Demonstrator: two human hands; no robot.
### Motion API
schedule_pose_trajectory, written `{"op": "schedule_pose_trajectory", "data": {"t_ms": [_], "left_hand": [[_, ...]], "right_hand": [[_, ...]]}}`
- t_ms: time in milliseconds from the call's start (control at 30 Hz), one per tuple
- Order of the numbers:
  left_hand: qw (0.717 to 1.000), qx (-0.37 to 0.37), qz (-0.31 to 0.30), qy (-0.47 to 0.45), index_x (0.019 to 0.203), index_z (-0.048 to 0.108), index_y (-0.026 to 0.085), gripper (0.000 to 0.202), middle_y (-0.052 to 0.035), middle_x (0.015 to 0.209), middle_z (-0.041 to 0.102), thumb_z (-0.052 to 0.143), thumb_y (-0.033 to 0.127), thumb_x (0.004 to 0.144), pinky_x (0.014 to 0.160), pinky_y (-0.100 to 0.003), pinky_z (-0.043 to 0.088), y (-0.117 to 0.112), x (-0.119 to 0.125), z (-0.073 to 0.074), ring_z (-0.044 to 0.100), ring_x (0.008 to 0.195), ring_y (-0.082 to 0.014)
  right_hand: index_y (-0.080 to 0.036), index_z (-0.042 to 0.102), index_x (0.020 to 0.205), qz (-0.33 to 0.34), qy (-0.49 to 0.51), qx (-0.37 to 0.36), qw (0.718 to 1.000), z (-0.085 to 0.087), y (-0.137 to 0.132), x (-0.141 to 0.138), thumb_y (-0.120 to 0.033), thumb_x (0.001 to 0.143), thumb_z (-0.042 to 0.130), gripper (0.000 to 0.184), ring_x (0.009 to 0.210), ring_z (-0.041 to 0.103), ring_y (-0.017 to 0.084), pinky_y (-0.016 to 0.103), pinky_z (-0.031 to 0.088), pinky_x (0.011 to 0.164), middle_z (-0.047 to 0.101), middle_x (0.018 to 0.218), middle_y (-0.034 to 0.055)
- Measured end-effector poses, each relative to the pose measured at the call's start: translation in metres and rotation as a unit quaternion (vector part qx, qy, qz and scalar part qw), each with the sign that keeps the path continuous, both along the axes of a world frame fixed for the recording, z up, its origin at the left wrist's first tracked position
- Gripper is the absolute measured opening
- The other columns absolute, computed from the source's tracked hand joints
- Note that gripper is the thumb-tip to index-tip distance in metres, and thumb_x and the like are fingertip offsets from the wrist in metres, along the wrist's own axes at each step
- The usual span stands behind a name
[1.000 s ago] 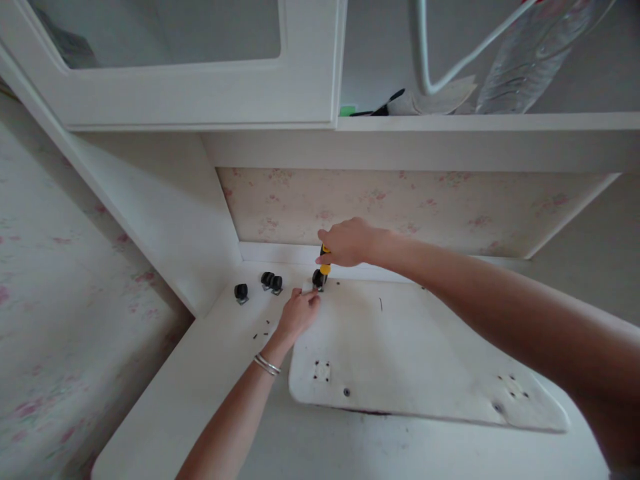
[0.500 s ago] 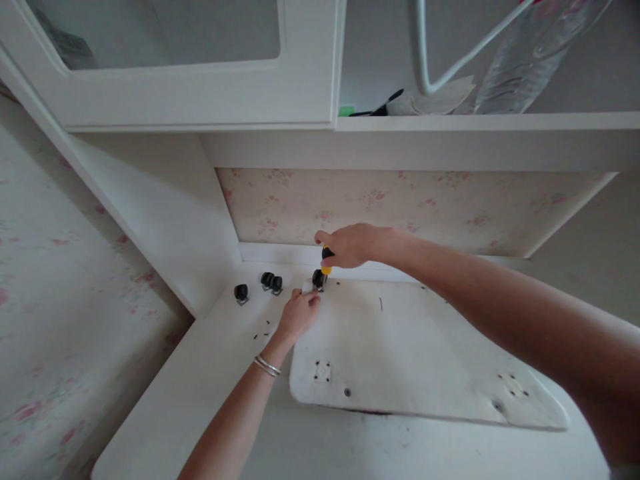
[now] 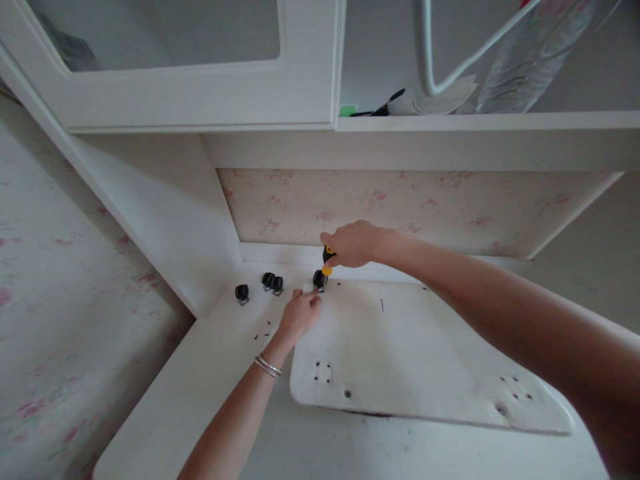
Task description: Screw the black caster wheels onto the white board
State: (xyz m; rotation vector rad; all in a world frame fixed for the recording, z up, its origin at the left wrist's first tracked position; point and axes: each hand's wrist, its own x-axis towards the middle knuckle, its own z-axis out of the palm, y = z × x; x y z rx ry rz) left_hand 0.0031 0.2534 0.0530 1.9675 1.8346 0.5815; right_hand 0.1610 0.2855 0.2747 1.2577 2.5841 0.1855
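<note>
My right hand point(image 3: 354, 243) is closed round the black-and-yellow handle of a screwdriver point(image 3: 327, 255), which points down beside a black caster wheel point(image 3: 318, 279). That caster stands at the far left corner of a white board point(image 3: 400, 353) with rounded corners. My left hand point(image 3: 301, 312) rests on this corner, its fingertips gripping the metal base of the caster. The screwdriver's tip is hidden by the caster and fingers. Groups of screw holes point(image 3: 323, 372) show at the board's near corners.
Left of the board, several more casters point(image 3: 242, 293) stand on the white desk point(image 3: 210, 393), with a few small screws point(image 3: 267, 334) nearer me. A thin dark piece point(image 3: 382, 305) lies on the board. Overhead, a shelf point(image 3: 480, 121) holds a plastic bottle point(image 3: 535, 60).
The right hand and screwdriver handle have turned and shifted very slightly. The left hand stays at the caster. The whole view has moved a little.
</note>
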Motion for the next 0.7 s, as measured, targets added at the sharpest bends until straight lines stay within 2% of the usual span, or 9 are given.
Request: {"op": "schedule_pose_trajectory", "data": {"t_ms": [133,200,267,333,433,567,700], "left_hand": [[1.0,0.002,-0.002,-0.004,0.125,0.069,0.03,0.041,-0.009,0.113,0.068,0.04,0.039,0.097,0.095,-0.033,0.046,0.0,0.0,-0.001,0.068,0.093,-0.023],[1.0,0.004,-0.005,-0.004,0.124,0.069,0.031,0.041,-0.0087,0.111,0.068,0.039,0.039,0.097,0.094,-0.034,0.046,0.0,0.0,0.0,0.068,0.094,-0.0238],[1.0,0.006,-0.007,-0.005,0.123,0.07,0.031,0.041,-0.0086,0.108,0.069,0.039,0.039,0.097,0.093,-0.034,0.046,-0.001,0.0,0.001,0.067,0.095,-0.0243],[1.0,0.007,-0.009,-0.005,0.123,0.07,0.03,0.041,-0.0089,0.107,0.069,0.039,0.039,0.097,0.093,-0.034,0.046,-0.002,0.0,0.002,0.066,0.096,-0.0245],[1.0,0.006,-0.012,-0.005,0.123,0.07,0.03,0.041,-0.0093,0.105,0.069,0.04,0.037,0.096,0.093,-0.034,0.046,-0.003,0.0,0.004,0.066,0.098,-0.0246],[1.0,0.002,-0.013,-0.003,0.122,0.07,0.03,0.04,-0.0096,0.104,0.069,0.04,0.035,0.097,0.092,-0.033,0.046,-0.004,0.0,0.006,0.065,0.098,-0.0243],[1.0,-0.005,-0.008,0.0,0.125,0.069,0.028,0.042,-0.0102,0.11,0.068,0.04,0.038,0.097,0.091,-0.033,0.046,-0.003,0.0,0.005,0.067,0.092,-0.0231]], "right_hand": [[-0.012,0.068,0.112,-0.018,0.001,0.035,0.999,-0.002,0.001,-0.001,-0.065,0.089,0.046,0.062,0.102,0.065,0.04,0.046,0.047,0.076,0.071,0.104,0.0252],[-0.013,0.064,0.122,-0.016,0.009,0.036,0.999,-0.004,0.0,-0.001,-0.068,0.089,0.044,0.066,0.1,0.066,0.04,0.046,0.048,0.074,0.071,0.106,0.0241],[-0.019,0.052,0.136,-0.003,0.018,0.025,1.0,-0.006,0.0,0.001,-0.064,0.088,0.05,0.066,0.095,0.068,0.036,0.042,0.049,0.071,0.072,0.11,0.0188],[-0.023,0.049,0.139,0.01,0.021,0.017,1.0,-0.007,-0.001,0.001,-0.058,0.088,0.054,0.062,0.093,0.069,0.032,0.039,0.049,0.071,0.072,0.111,0.0152],[-0.016,0.06,0.126,0.005,0.018,0.036,0.999,-0.008,-0.001,-0.004,-0.057,0.093,0.048,0.054,0.101,0.067,0.035,0.043,0.048,0.078,0.071,0.109,0.0211],[-0.009,0.069,0.11,-0.025,0.011,0.052,0.998,-0.006,-0.002,-0.011,-0.057,0.097,0.039,0.057,0.106,0.065,0.039,0.047,0.047,0.081,0.069,0.108,0.0274],[-0.016,0.055,0.134,-0.011,0.009,0.006,1.0,-0.002,-0.006,-0.01,-0.054,0.089,0.056,0.059,0.091,0.07,0.032,0.038,0.05,0.07,0.072,0.106,0.0193]]}}
